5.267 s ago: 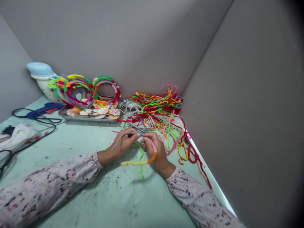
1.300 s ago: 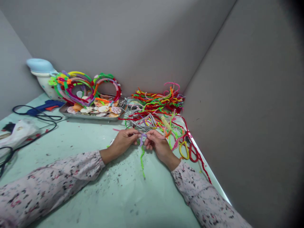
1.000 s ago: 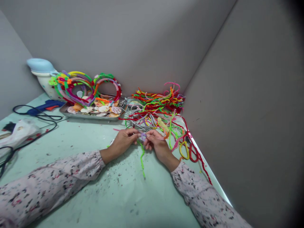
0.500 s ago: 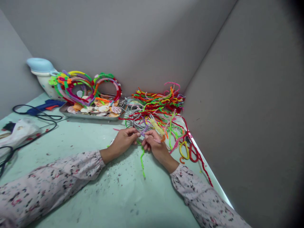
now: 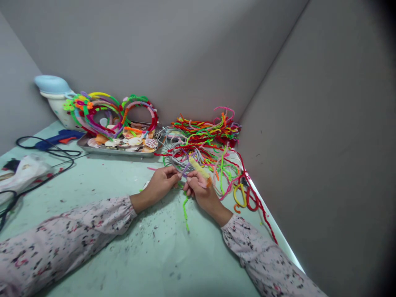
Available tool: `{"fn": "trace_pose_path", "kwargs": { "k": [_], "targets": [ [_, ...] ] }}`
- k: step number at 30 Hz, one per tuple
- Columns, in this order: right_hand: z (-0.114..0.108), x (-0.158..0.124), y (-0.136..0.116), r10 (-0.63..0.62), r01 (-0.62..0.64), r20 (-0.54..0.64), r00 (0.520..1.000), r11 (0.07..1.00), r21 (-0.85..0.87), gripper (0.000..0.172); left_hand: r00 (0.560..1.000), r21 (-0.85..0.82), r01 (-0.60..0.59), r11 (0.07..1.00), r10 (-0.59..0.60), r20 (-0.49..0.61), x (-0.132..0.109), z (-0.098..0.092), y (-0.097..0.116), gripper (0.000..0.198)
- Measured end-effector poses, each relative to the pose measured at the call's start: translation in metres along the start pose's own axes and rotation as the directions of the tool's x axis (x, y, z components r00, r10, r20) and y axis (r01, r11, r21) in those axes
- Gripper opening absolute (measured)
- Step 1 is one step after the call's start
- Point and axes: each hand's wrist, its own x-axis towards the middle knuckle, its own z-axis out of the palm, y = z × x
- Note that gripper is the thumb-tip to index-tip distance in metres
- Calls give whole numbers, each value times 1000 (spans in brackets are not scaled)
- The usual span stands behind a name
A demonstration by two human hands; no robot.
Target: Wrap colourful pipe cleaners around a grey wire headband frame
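Head view, left hand (image 5: 161, 184), right hand (image 5: 204, 194); both pinching wrapped wire (image 5: 199, 168)

The worktop (image 5: 139, 255) is pale mint green with dark flecks. The sleeves (image 5: 74, 235) are pale pink, printed with small black and red florals. The fuzzy band (image 5: 199, 168) shows yellow, then orange, then pink; the fuzzy strand (image 5: 186, 168) beside it is purple. A dangling strip (image 5: 185, 210) is neon green. The pile of strands (image 5: 204, 132) mixes red, orange, yellow, green and pink. The glue gun (image 5: 66, 133) is blue, and one shell (image 5: 151, 143) is white with dark speckles.
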Motion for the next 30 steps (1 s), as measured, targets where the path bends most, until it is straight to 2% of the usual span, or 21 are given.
{"fn": "trace_pose_path", "kwargs": {
  "k": [21, 30],
  "targets": [
    [-1, -2, 3, -57, 61, 48, 997, 995, -84, 15, 999, -113, 30, 993, -33, -26, -1, 2, -1, 14],
    [-1, -2, 0, -63, 63, 0, 998, 995, -81, 13, 999, -106, 35, 994, -36, -10, -2, 4, 9, 16]
  ]
}}
